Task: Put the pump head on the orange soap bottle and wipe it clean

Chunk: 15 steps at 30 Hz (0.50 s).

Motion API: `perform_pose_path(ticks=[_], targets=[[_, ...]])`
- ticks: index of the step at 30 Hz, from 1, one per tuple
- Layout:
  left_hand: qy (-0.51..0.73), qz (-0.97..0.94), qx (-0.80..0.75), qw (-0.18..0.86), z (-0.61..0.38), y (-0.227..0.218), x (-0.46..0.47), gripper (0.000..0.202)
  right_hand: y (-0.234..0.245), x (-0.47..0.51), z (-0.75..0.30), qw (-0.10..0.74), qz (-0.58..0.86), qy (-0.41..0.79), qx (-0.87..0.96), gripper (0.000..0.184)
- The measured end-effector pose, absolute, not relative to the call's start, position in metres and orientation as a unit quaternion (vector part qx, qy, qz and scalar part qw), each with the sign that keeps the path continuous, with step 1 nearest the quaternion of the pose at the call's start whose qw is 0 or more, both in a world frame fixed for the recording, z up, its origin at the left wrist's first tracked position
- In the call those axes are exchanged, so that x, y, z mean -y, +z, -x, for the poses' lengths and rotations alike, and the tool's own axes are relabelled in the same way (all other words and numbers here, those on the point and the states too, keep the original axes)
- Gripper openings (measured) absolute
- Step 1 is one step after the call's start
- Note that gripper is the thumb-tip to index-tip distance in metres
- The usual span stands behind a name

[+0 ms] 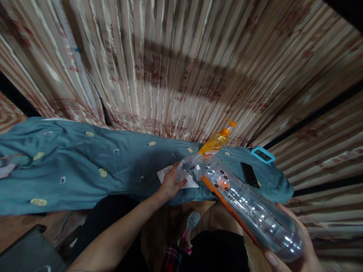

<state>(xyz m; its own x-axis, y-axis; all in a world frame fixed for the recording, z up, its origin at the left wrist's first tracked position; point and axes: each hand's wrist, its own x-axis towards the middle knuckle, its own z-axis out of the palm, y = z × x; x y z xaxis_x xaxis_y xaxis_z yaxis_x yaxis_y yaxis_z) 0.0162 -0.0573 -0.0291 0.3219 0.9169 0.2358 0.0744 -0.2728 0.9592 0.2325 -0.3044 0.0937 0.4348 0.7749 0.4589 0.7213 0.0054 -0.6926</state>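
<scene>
My left hand (170, 185) is closed around a small clear plastic container (185, 167), tilted; its exact kind is hard to make out. My right hand (306, 245) grips the base end of a large clear plastic bottle (252, 204) with an orange strip and label. The bottle slants up to the left, its neck end beside the small container; I cannot tell whether they touch. Any liquid inside is not visible. Beneath my left hand lies a white sheet of paper (191, 184). Just behind stands a yellow pump bottle (214, 142) with an orange pump head.
A teal patterned cloth (124, 166) covers the long narrow surface. On its right part lie a black phone (250, 174) and a blue-framed digital clock (263, 154). Pleated curtains (170, 75) hang behind and at the right. A dark grey object (31, 251) stands at lower left.
</scene>
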Motion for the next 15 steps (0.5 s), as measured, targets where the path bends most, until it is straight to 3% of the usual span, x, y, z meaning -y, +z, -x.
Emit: perform_pose_path(ticks=[3,7,11,15], targets=[[0.445,-0.664,-0.373,0.471,-0.015,-0.031,0.057,0.064,0.094,0.302,-0.226,0.489,0.715,0.045,0.497,0.08],[0.447,-0.672,-0.366,0.463,-0.016,-0.032,0.056,0.063,0.091,0.304,-0.244,0.404,0.669,0.009,0.624,0.078],[0.434,-0.676,-0.37,0.466,-0.016,-0.028,0.057,0.062,0.091,0.304,-0.239,0.46,0.702,0.045,0.542,0.078],[0.434,-0.67,-0.374,0.472,-0.015,-0.024,0.058,0.063,0.095,0.3,-0.217,0.513,0.73,0.081,0.444,0.092]])
